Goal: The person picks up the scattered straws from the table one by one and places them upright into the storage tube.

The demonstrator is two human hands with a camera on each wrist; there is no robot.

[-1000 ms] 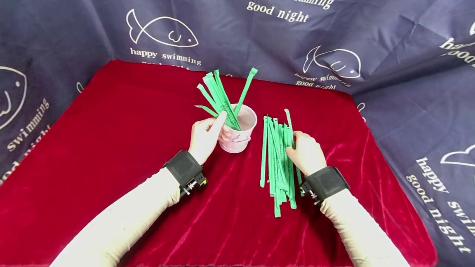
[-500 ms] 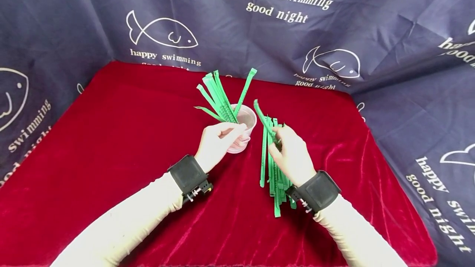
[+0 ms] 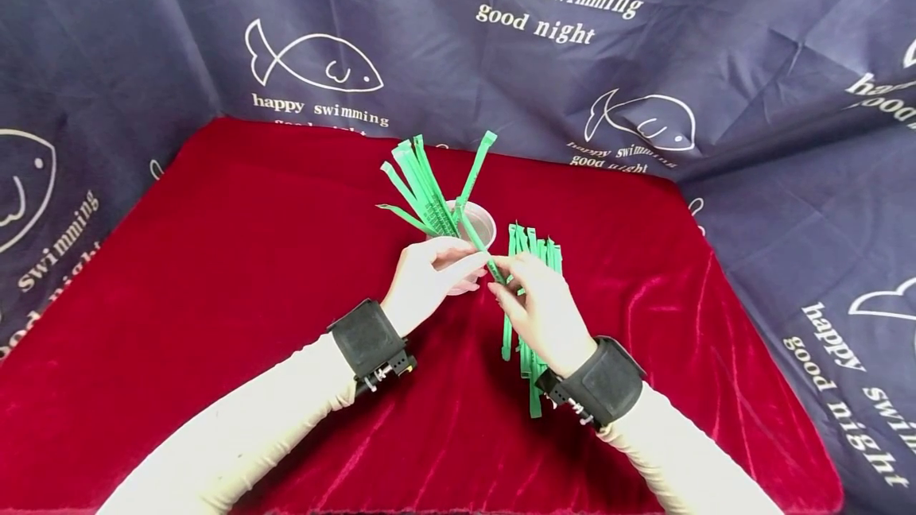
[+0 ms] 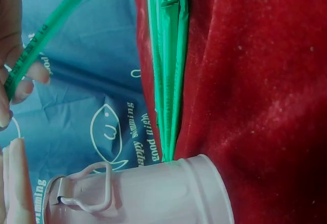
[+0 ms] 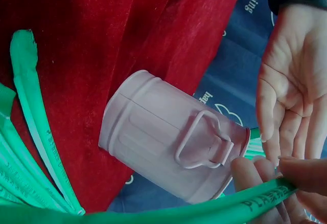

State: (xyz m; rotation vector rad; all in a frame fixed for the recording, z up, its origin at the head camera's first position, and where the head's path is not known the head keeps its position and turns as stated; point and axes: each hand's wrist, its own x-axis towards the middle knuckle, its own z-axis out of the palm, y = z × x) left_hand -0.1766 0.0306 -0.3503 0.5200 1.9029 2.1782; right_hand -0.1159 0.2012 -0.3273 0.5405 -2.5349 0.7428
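Between thumb and fingers my right hand (image 3: pixel 540 304) pinches a green paper-wrapped straw (image 5: pixel 255 201), slanted with its far end over the bucket's opening in the head view. My left hand (image 3: pixel 436 276) is in front of the small pale pink bucket (image 5: pixel 163 137), fingers nearly straight and apart from the straw in the right wrist view. It hides much of the bucket in the head view. Several green wrapped straws (image 3: pixel 422 181) lean out of the bucket to the left, and a single one (image 3: pixel 477 161) leans right. Under my right hand lies a pile of such straws (image 3: pixel 529 364).
A red velvet cloth (image 3: pixel 250 261) covers the table. Dark blue fabric (image 3: pixel 458 54) printed with white fish and lettering hangs behind and at the sides. The bucket has a wire handle (image 5: pixel 191 139) on its side.
My right hand has lifted a straw from the pile and brought it left to the bucket. My left hand has left the bucket's left side and shifted right and nearer, in front of it.
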